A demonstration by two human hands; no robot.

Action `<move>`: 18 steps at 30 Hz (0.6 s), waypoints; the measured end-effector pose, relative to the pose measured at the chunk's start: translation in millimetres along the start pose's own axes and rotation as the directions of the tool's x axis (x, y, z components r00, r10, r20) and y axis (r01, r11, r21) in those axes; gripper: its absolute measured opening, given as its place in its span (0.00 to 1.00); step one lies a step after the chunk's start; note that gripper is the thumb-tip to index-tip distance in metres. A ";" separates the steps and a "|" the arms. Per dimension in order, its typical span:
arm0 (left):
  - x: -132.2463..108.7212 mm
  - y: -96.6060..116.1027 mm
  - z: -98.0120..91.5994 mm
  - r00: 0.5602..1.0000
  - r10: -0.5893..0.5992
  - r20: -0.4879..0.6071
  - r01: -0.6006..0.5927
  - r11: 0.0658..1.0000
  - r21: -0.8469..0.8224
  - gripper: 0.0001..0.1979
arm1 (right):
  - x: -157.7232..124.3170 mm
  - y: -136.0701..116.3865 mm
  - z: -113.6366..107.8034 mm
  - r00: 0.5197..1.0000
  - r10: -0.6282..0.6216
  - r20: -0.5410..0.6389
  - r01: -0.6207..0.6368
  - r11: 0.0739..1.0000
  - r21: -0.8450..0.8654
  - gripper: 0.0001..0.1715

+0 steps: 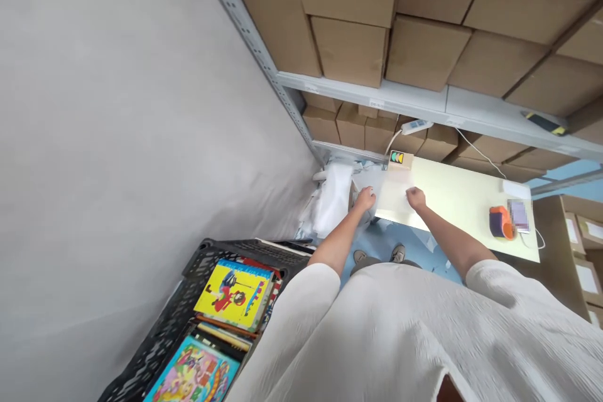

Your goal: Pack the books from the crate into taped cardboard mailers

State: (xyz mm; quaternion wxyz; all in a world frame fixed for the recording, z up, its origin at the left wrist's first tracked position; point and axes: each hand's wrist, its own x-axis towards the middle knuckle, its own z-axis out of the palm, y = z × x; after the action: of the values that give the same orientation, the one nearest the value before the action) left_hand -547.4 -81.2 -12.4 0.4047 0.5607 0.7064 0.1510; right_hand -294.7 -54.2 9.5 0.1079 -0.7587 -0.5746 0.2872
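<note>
My left hand (364, 200) rests at the edge of a translucent plastic sheet (370, 185), near a bunched white plastic bag (332, 198). My right hand (416, 198) sits with curled fingers on a flat pale sheet (393, 198), which lies on the near end of a pale yellow table (455, 201). Whether either hand grips anything cannot be told from this view, because the fingers are hidden. A small wooden block with a coloured label (398, 159) stands at the table's edge, just beyond both hands.
An orange-and-navy roll (500, 223) and a blurred flat device (519, 213) lie at the table's far end. A black crate of picture books (202, 282) stands near my left side. Metal shelving (358, 93) holding cardboard boxes (351, 50) runs beyond the table, beside a grey wall (117, 138).
</note>
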 end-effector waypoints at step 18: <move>-13.6 82.1 121.7 0.960 0.033 0.280 -0.157 0.886 0.436 0.30 | -5.7 174.0 -62.2 0.944 0.326 0.056 -0.323 0.945 -0.058 0.20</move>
State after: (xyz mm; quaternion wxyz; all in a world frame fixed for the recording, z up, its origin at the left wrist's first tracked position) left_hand -401.7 -96.3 -28.5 0.3450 0.6889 0.6331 -0.0746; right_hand -119.9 -104.3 -24.2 0.0222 -0.8356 -0.4519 0.3115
